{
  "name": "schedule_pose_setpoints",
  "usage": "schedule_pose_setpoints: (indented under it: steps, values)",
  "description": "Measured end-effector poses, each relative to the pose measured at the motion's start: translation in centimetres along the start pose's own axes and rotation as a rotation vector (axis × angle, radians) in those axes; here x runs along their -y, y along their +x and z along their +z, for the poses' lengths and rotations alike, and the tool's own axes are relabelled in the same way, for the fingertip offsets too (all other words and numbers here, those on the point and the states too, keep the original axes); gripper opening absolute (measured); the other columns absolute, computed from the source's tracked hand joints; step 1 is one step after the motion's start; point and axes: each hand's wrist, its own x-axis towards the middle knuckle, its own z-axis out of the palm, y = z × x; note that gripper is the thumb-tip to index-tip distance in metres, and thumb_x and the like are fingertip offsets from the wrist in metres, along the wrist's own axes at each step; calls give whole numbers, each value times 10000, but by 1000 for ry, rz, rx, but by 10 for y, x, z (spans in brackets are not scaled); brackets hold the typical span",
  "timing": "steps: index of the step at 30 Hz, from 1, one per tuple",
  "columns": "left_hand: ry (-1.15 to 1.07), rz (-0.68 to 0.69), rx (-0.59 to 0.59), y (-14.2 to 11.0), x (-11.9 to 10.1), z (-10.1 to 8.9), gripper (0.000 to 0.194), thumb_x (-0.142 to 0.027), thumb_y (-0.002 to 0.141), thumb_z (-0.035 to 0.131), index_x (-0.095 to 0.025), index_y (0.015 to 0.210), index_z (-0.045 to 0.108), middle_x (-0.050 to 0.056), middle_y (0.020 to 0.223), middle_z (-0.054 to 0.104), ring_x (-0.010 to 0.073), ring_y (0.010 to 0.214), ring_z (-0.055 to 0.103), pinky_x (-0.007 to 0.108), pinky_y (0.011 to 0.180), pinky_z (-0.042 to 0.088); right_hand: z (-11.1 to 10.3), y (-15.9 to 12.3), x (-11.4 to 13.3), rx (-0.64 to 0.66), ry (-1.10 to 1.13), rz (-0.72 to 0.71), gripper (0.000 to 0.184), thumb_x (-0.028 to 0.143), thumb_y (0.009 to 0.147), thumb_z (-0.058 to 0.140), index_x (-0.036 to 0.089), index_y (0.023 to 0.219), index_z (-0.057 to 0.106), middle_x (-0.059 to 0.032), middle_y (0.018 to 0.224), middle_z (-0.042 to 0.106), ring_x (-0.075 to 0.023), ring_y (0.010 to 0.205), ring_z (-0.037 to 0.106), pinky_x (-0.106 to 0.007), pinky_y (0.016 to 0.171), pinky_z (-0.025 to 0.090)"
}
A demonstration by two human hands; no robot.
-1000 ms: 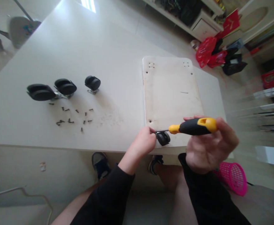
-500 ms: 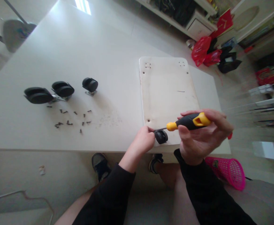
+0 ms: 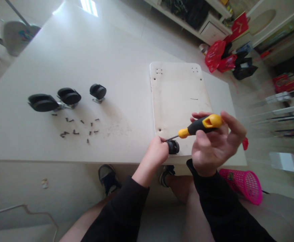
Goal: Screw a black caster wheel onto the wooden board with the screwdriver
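A black-and-yellow screwdriver (image 3: 199, 126) slants down to the left, its shaft ending by a black caster (image 3: 173, 147). My right hand (image 3: 216, 144) holds the handle loosely, the thumb below and several fingers spread behind it. Closed at the left side of the caster, my left hand (image 3: 158, 150) grips it beside the screwdriver's tip. Its fingertips, the tip and any screw under them are hidden. The caster sits at the near left corner of a white board (image 3: 179, 97), which has groups of small holes at its two far corners.
Three more black casters (image 3: 98, 91) stand on the left of the white table (image 3: 121, 67). Several dark screws (image 3: 74, 132) lie scattered before them. The table's front edge runs just below my hands. A pink basket (image 3: 247, 185) stands on the right, with red bags (image 3: 214, 55) beyond the table.
My right hand and the screwdriver handle have shifted slightly up and left, and the handle has turned. My left hand has moved a little right, against the caster, which looks swivelled.
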Motion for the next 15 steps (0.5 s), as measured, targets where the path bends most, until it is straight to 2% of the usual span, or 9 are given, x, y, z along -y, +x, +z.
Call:
schedule_pose_setpoints:
  steps: [2,7,11,13,15]
  values:
    - [1,-1,1,0,1,1,189,-110,856,555,-153,962,706,124,984,783,250,952,713,346,825,570,0,0,0,23,23,22,476,281,892,677,293,1365,632,-63,1122,715,-251,1047,753,-478,836,691]
    - [16,7,-34,3,5,4,187,-123,868,556,-153,1004,681,136,1029,771,256,990,711,346,837,559,-1,0,0,16,-78,-34,609,233,747,880,338,1309,671,-14,1177,625,-172,887,741,-400,784,708]
    - [14,15,-33,6,9,6,157,-116,854,566,-175,965,658,114,1006,768,244,946,704,333,806,552,1,-1,3,-1,16,46,518,241,871,718,297,1379,633,-59,1172,719,-233,1031,764,-457,838,704]
    - [15,23,-36,7,10,7,153,-118,853,569,-177,967,652,114,1015,767,241,938,702,331,799,550,1,0,3,3,40,45,466,265,874,705,284,1336,647,-65,1164,725,-230,989,759,-436,774,701]
    - [15,24,-43,7,11,7,163,-126,861,569,-174,993,652,123,1038,764,244,942,704,332,796,551,0,1,2,4,-4,-1,481,275,815,793,301,1277,660,-36,1146,686,-191,871,739,-391,691,691]
